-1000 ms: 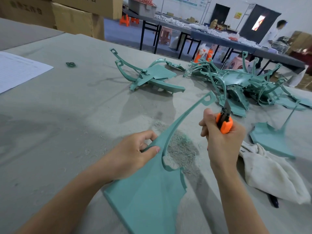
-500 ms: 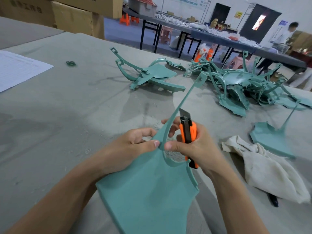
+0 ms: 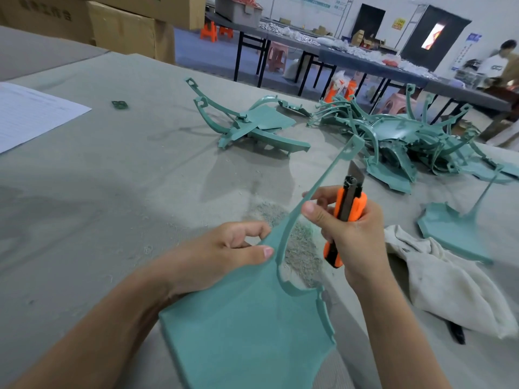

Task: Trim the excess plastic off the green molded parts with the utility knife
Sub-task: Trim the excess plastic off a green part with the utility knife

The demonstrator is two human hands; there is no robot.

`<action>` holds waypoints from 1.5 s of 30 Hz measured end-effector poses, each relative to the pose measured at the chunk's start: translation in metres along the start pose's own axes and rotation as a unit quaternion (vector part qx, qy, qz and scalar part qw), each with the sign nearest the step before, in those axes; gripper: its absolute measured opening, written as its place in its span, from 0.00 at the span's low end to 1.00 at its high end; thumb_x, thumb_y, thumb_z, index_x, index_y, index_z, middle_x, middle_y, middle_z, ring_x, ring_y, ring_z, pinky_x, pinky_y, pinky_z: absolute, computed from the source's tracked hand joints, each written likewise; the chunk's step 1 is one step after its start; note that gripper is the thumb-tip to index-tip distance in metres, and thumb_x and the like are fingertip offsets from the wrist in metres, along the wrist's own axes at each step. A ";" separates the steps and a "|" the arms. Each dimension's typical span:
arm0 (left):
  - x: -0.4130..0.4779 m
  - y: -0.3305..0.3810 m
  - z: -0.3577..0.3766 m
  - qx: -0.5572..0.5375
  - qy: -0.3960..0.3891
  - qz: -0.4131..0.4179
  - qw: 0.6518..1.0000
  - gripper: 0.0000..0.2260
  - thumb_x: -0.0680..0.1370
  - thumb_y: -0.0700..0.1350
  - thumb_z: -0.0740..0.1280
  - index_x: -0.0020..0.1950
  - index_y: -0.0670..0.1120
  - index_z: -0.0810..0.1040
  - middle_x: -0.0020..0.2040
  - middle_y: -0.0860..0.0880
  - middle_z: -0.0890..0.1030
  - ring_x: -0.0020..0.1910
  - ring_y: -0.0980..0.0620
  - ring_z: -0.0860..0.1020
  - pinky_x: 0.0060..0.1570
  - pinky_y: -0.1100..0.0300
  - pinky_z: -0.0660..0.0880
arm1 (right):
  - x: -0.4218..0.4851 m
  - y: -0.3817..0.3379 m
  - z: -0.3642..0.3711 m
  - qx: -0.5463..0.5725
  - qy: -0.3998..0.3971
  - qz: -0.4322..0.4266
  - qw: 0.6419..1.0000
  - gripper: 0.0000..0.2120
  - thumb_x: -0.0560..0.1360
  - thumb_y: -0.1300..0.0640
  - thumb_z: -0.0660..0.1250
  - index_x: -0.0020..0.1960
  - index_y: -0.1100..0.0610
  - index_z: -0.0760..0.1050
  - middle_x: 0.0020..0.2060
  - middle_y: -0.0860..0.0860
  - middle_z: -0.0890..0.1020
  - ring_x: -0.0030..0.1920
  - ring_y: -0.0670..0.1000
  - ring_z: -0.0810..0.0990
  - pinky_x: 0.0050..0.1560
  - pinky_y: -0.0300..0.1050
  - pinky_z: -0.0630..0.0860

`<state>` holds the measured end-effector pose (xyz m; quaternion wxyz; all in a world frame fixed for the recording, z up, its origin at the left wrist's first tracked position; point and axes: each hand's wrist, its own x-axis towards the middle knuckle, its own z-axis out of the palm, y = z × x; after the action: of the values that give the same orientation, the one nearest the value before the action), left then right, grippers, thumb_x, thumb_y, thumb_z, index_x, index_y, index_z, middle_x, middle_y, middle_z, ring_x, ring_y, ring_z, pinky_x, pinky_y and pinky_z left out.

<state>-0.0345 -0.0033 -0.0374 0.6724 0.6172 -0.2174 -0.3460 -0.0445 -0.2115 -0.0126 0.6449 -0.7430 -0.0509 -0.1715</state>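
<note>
The right hand is clamped round the orange utility knife, whose blade points up and away from the person. Its thumb reaches left and presses against the thin arm of the green molded part. Just to the left of it, the left hand pinches the same part where that arm widens into the flat plate, thumb on the near face and fingers curled behind. The plate hangs below both hands, toward the person, and the arm rises between the hands and ends in a small looped tip beyond the knife's blade. Under the hands, a patch of fine green shavings lies on the grey table. To the right of the right hand a crumpled pale cloth rests on the table, with a single green part just beyond it. Farther out past the knife sits a tangled heap of green parts, and to its left, well apart from the left hand, a smaller cluster of green parts. Far to the left of the left hand lie a small dark green scrap and a printed sheet of paper. Cardboard boxes stand beyond the table's far edge, and a person is at other tables in the background.
</note>
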 end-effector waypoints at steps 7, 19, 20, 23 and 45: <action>-0.001 0.000 -0.001 0.042 -0.029 -0.014 0.999 0.06 0.77 0.48 0.65 0.48 0.45 0.77 0.40 0.45 0.83 0.32 0.52 0.80 0.31 0.64 0.75 | 0.002 -0.001 -0.009 -0.007 0.186 -0.090 0.978 0.06 0.64 0.48 0.78 0.33 0.44 0.81 0.28 0.44 0.78 0.28 0.44 0.72 0.33 0.36 0.71; 0.003 -0.002 0.001 0.059 0.014 0.015 0.998 0.08 0.76 0.49 0.66 0.49 0.46 0.77 0.38 0.44 0.83 0.30 0.50 0.80 0.29 0.62 0.76 | 0.002 0.008 -0.007 -0.082 0.190 -0.104 0.973 0.15 0.75 0.45 0.69 0.35 0.54 0.75 0.26 0.47 0.71 0.28 0.48 0.65 0.34 0.44 0.63; 0.004 -0.002 0.002 0.059 0.027 0.028 0.998 0.07 0.76 0.49 0.67 0.50 0.47 0.77 0.38 0.44 0.84 0.30 0.49 0.80 0.29 0.61 0.76 | 0.002 0.008 -0.007 -0.072 0.162 -0.083 0.981 0.14 0.73 0.42 0.69 0.37 0.51 0.79 0.27 0.47 0.75 0.27 0.46 0.68 0.33 0.43 0.64; 0.005 -0.001 0.002 0.042 0.061 0.067 0.995 0.15 0.80 0.42 0.64 0.61 0.61 0.76 0.38 0.43 0.84 0.30 0.48 0.81 0.32 0.59 0.78 | -0.001 0.008 -0.002 -0.079 0.066 -0.049 0.993 0.14 0.69 0.39 0.69 0.39 0.49 0.83 0.28 0.48 0.81 0.25 0.42 0.71 0.29 0.35 0.66; 0.009 0.003 -0.007 -0.041 0.290 0.101 0.951 0.05 0.78 0.42 0.66 0.50 0.45 0.71 0.30 0.43 0.82 0.22 0.51 0.78 0.21 0.64 0.72 | -0.004 0.004 0.004 -0.067 -0.075 0.098 0.990 0.20 0.71 0.42 0.69 0.38 0.60 0.81 0.24 0.46 0.68 0.26 0.46 0.64 0.28 0.36 0.62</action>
<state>-0.0226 -0.0048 -0.0366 0.7626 0.6376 -0.0598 -0.0915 -0.0463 -0.2072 -0.0177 0.6015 -0.7969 -0.0141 -0.0543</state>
